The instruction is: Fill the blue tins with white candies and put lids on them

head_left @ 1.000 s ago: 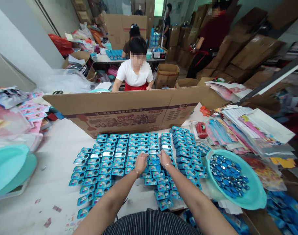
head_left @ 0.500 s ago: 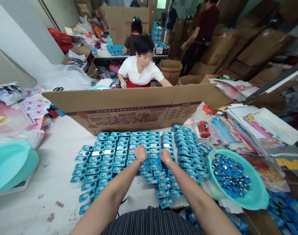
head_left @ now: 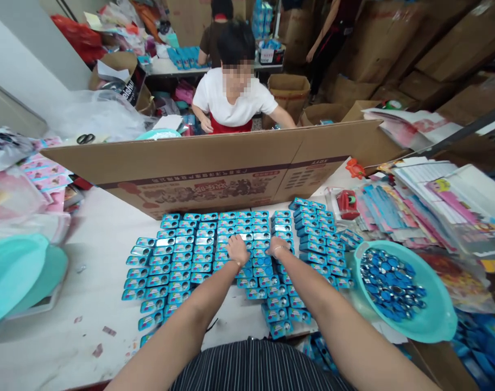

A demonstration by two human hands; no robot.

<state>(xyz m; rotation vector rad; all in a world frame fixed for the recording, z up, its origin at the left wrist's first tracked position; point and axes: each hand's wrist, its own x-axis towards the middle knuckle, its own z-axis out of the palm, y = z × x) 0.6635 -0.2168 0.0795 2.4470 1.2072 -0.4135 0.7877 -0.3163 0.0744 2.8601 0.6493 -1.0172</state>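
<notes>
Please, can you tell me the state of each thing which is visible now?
Blue boxes: set in rows
Left hand: on the boxes, fingers spread
Right hand: at the boxes, grip unclear
Cardboard sheet: standing on edge
Right basin: partly filled
Left basins: stacked
Brown carton: open on top

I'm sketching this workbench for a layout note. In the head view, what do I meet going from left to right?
Teal basins → scissors → left hand on the blue boxes → right hand, also at the boxes → basin of blue discs.
</notes>
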